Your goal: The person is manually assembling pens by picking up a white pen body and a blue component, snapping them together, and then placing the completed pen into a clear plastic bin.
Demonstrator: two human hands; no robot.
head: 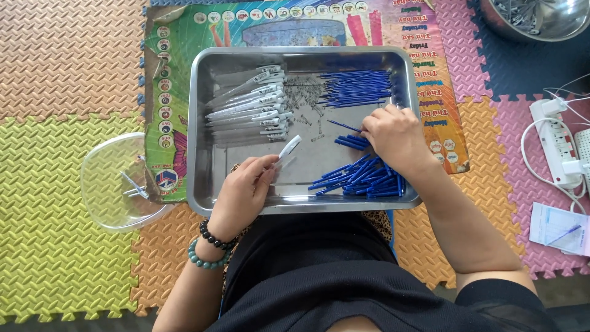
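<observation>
At the bottom of the frame sits the person in black, beaded bracelets (209, 246) on the left wrist. Just above, the left hand (243, 190) is pinched narrow around a white pen barrel (287, 147), whose free end tilts up and to the right over the bare floor of the steel tray (203, 184). To the right, the right hand (396, 135) is curled, fingertips closed on a thin blue refill (344, 126) that it lifts at the edge of the loose heap of blue refills (362, 178) in the tray's lower right. By the look of it, the step in hand is fitting a refill into the barrel; the next move seems to call for lining the thin tip up with the barrel's open end. Farther up, small metal springs (304, 92) lie scattered mid-tray, between a row of white barrels (252, 104) at upper left and a tidy bundle of refills (356, 88) at upper right. Left of the tray rests a clear plastic bowl (117, 184).
</observation>
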